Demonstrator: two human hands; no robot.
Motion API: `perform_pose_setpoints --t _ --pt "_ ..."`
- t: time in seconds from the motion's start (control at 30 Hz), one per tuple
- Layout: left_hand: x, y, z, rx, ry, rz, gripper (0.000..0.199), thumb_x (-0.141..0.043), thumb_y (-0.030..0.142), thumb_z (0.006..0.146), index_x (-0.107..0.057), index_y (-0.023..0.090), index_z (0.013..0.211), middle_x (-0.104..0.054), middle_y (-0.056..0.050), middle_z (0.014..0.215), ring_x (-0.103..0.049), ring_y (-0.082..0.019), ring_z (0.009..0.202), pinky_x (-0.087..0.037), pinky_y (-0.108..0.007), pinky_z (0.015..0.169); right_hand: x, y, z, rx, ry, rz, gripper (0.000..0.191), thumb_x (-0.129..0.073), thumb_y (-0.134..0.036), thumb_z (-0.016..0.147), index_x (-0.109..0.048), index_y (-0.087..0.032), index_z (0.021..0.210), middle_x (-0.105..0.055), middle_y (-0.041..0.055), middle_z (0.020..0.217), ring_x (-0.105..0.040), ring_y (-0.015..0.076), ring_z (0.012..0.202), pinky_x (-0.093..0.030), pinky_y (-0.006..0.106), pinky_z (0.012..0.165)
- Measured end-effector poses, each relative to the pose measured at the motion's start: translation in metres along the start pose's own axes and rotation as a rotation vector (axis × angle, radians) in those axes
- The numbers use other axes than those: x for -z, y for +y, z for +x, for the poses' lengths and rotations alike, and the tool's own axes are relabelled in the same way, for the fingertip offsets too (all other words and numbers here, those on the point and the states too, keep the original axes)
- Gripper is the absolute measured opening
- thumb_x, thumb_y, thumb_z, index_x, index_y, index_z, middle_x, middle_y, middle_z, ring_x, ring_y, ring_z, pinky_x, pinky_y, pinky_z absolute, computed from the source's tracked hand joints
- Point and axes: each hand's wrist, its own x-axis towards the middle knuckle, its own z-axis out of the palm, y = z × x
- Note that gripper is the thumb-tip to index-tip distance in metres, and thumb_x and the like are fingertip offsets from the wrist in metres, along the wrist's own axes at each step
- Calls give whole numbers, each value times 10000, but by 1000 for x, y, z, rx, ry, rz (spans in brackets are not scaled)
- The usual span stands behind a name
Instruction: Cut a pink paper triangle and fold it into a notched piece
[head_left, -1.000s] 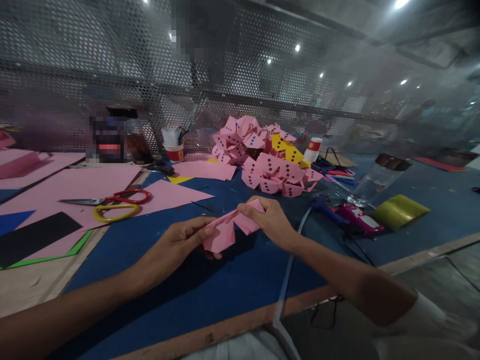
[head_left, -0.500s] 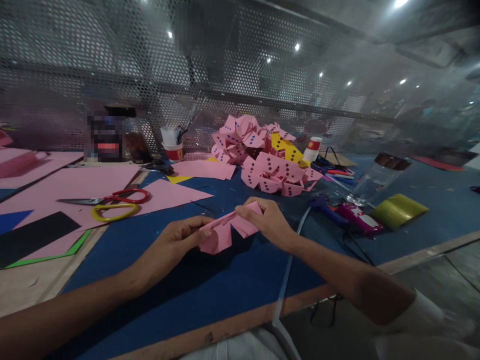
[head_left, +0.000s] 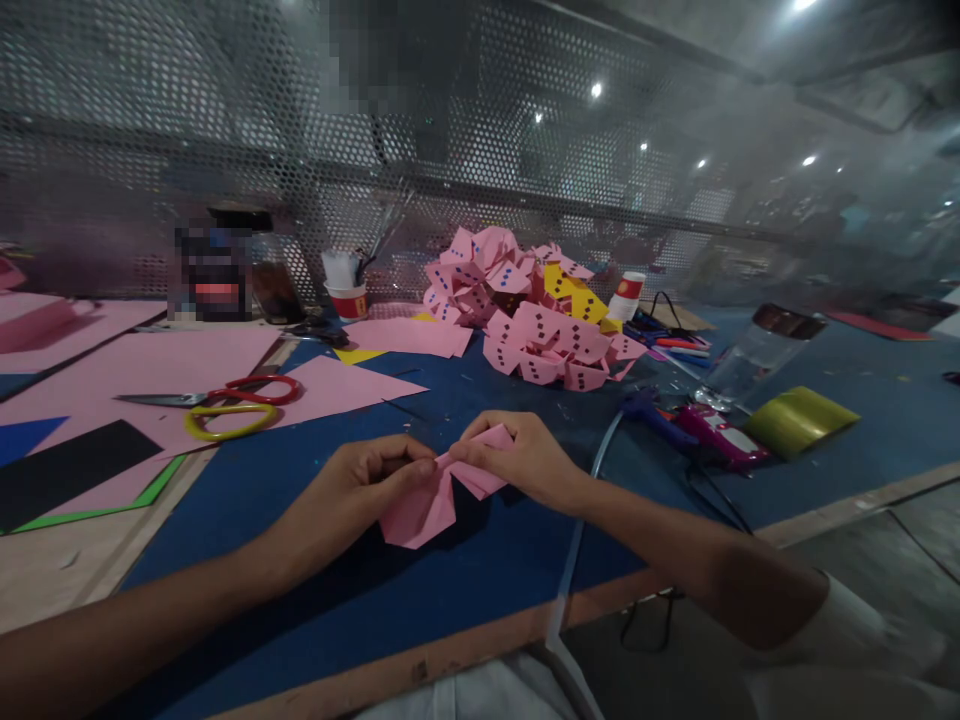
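Observation:
A folded pink paper piece [head_left: 420, 510] with two flared flaps is held above the blue table surface [head_left: 360, 610]. My left hand [head_left: 352, 495] pinches its left part between thumb and fingers. On the right part, my right hand [head_left: 521, 455] is closed with its thumb on top. The two hands nearly meet at the narrow middle of the paper. Behind them stands a heap of folded pink paper pieces [head_left: 547, 345] with dark and blue dots, and a yellow dotted piece [head_left: 570, 292] among them.
Scissors [head_left: 247, 405] with red and yellow handles lie at left on pink sheets [head_left: 180, 360]. At right are a glue gun [head_left: 720, 440], a clear jar [head_left: 757, 360] and yellow tape [head_left: 799, 420]. A pale cable [head_left: 574, 560] crosses the table's front edge. Paper cups [head_left: 347, 300] stand behind.
The folded paper has moved down and slightly left with both hands. Its left flap is spread wider, and my hands are closer together.

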Motion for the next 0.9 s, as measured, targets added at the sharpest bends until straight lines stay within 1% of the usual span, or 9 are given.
perform_pose_setpoints --t 0.13,0.23,0.4,0.47,0.57,0.63,0.77,0.9 --pt "-4 2 -2 20 -41 -16 391 -710 567 919 -760 182 869 -678 -15 771 -549 -129 684 -403 -201 597 -1 -1 -1 40 -17 -27 332 -795 -516 846 -770 -185 839 -737 1 801 -611 135 744 -427 240 673" --pt "-6 1 -3 34 -50 -23 407 -707 570 922 -720 172 836 -649 -6 733 -516 -117 642 -378 -197 561 -4 -3 -2 59 -29 -52 306 -791 -489 857 -770 -185 834 -750 3 819 -627 141 776 -437 244 715" --pt "-3 -2 -4 13 -56 7 406 -695 565 934 -691 172 832 -636 -6 727 -500 -115 626 -371 -196 541 -3 -4 -2 39 -62 -59 352 -759 -534 874 -753 -183 853 -720 -2 803 -590 135 743 -410 242 675" --pt "-1 -2 -3 7 -37 21 412 -689 568 937 -686 172 825 -633 -7 729 -494 -113 622 -373 -196 540 0 -2 0 57 -49 -69 392 -706 -566 910 -718 -184 823 -660 -16 762 -544 127 720 -379 244 656" --pt "0 -1 -2 -2 -7 38 417 -687 572 936 -685 172 815 -608 3 702 -471 -107 601 -352 -192 521 4 2 2 101 7 -85 496 -607 -612 963 -586 -185 710 -490 -35 689 -437 114 681 -312 258 622" --pt "1 -1 -2 -5 5 43 414 -689 571 933 -692 173 820 -593 8 686 -461 -105 592 -335 -191 511 6 3 3 111 28 -90 546 -575 -644 967 -505 -193 668 -401 -37 679 -381 113 668 -282 270 608" --pt "2 -1 -3 -3 -11 22 399 -701 560 926 -697 172 832 -606 8 692 -471 -106 595 -336 -190 514 7 3 3 110 46 -114 583 -545 -667 971 -400 -207 643 -316 -33 681 -322 116 663 -247 285 600" --pt "3 -2 -2 -5 -9 5 394 -697 551 938 -692 174 824 -598 19 680 -461 -96 585 -332 -181 511 6 5 3 96 45 -123 588 -489 -661 1002 -295 -221 665 -251 -35 693 -265 112 648 -211 298 592"
